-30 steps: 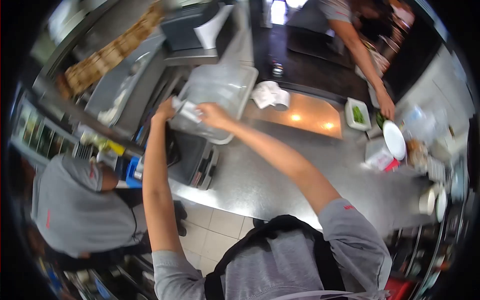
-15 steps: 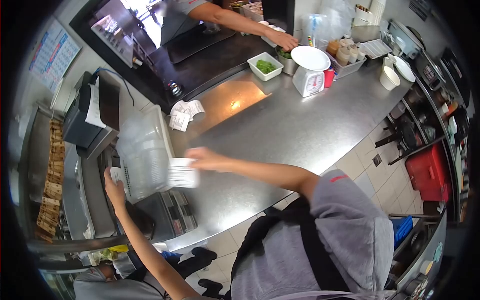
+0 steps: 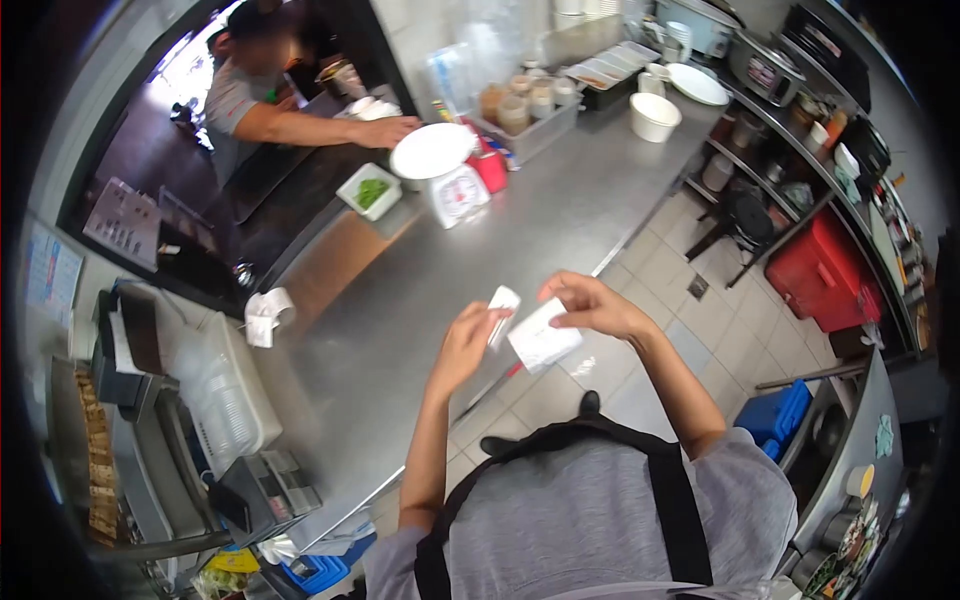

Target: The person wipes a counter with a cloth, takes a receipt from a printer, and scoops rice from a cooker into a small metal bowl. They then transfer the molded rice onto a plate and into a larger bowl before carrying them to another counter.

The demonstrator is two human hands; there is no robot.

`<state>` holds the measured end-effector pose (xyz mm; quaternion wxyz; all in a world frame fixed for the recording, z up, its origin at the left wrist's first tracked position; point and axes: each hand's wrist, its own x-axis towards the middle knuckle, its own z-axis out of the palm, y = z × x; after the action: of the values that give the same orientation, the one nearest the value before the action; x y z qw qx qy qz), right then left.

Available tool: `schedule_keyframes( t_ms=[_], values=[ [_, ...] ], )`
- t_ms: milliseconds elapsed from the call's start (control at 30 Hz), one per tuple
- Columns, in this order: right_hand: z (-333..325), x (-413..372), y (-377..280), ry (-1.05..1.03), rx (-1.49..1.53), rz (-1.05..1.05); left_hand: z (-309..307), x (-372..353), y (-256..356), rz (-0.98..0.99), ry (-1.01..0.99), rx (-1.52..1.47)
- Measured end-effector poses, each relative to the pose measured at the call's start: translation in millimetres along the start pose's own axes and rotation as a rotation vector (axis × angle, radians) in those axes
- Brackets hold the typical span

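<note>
Over the surface [image 3: 560, 225], near edge: white slip [image 3: 540, 343] and narrow white piece [image 3: 505, 298], close together.
Head view: left hand [image 3: 463, 345] pinches the narrow white piece; right hand [image 3: 592, 305] grips the white slip's upper part, probably keeping its face readable. Scale [image 3: 460, 197] stands far side; tiled floor [image 3: 735, 315] and red bin [image 3: 815, 275] lie right.

Left hand [image 3: 462, 345] near right hand [image 3: 595, 305] (each pinching).
</note>
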<state>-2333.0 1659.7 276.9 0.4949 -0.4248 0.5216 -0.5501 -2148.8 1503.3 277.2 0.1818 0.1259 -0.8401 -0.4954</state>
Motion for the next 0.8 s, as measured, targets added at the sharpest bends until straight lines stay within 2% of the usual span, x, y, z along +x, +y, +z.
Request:
schedule_keyframes(
  t_ms=[33,67,133,200,333,367,500,633,700,767,800],
  values=[
    [-13.3,-7.0,-9.0,0.038,0.023,-0.038,25.1,25.0,-6.4,0.045,-0.049,-0.169],
    [-29.1,-15.1,-15.4,0.082,0.043,-0.073,42.0,45.5,-5.9,-0.093,-0.146,-0.313],
    [-66.7,-26.5,-22.2,0.181,0.059,-0.098,69.8,82.6,15.0,-0.011,-0.19,-0.383],
    [-102.9,-36.5,-22.6,0.254,0.011,-0.117,95.5,111.4,25.1,-0.192,-0.181,-0.531],
    [-147.1,-60.4,-36.8,0.328,0.09,-0.138,137.1,152.5,37.2,-0.256,-0.032,-0.535],
    [-156.8,-61.7,-29.8,0.341,0.074,-0.214,144.5,161.2,40.6,-0.268,0.01,-0.536],
    [-192.8,-65.7,-19.6,0.322,-0.013,-0.167,165.5,192.5,40.8,-0.29,0.078,-0.477],
    [-221.4,-53.6,-14.7,0.414,-0.168,-0.109,180.2,221.0,21.3,-0.218,0.169,-0.378],
    [-235.5,-41.3,-14.7,0.417,-0.31,-0.153,182.8,235.4,8.2,-0.166,0.211,-0.323],
    [-251.2,-29.1,-8.5,0.369,-0.44,-0.32,184.8,242.7,-3.7,-0.12,0.243,-0.277],
    [-251.2,-30.9,-22.1,0.331,-0.266,-0.17,185.6,244.5,-8.9,-0.108,0.228,-0.368]
  ],
)
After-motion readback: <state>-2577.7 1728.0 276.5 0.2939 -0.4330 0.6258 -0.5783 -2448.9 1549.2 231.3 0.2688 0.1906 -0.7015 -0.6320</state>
